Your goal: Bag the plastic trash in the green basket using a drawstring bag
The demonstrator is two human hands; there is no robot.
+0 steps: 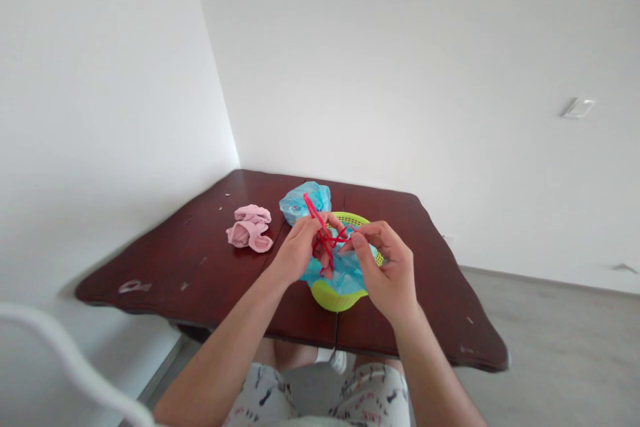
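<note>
A thin red string [313, 208] runs in loops and crossing strands between my two hands. My left hand [306, 240] is closed on it, with one end sticking up past the thumb and other strands hanging across the fingers. With thumb and fingertips pinched together, my right hand [387, 259] grips another part of the string. Both hands are above a lime-green basket [336, 299] with perforated sides. Crumpled light-blue plastic [347, 275] lies in the basket and over its rim. Parts of the string and basket are hidden behind my fingers.
Behind my left hand sits a light-blue plastic bag [315, 197], bunched up. A pink cloth piece [249, 230] lies crumpled to the left. Everything rests on a dark red-brown wooden table [200, 280] with wavy edges, set against white walls [400, 80].
</note>
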